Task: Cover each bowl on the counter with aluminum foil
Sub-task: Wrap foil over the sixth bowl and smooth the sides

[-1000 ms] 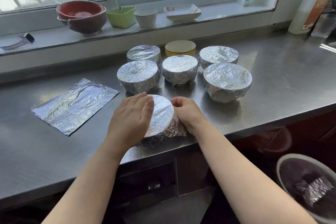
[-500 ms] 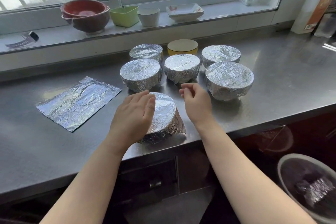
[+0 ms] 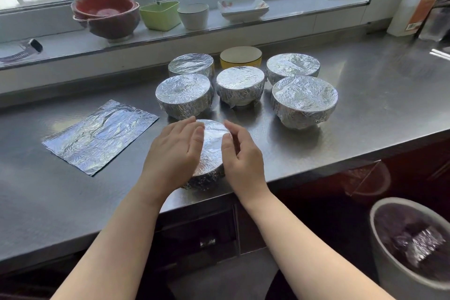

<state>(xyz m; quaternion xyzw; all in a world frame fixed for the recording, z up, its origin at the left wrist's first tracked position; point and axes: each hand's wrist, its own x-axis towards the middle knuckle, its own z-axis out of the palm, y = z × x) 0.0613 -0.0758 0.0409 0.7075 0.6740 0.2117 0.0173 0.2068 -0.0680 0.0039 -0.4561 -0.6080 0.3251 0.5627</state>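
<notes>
Both your forearms reach in from the near edge of the brushed steel counter and meet around the nearest foil-wrapped bowl. Your left hand lies over the bowl's left side, fingers straight and close together, tips resting on the foil top. Your right hand cups the right side, fingers gently curved against the foil wall; whether they press or merely touch is hard to judge from this angle. So the bowl sits between your palms, near the counter's near edge, its foil top showing in the gap.

Beyond it stand five more foil-covered bowls, six wrapped in all. One yellow bowl with a pale inside remains uncovered in the far row, between two wrapped ones. One flat crinkled sheet of aluminium foil lies on the counter to the left, well apart from the bowls.
</notes>
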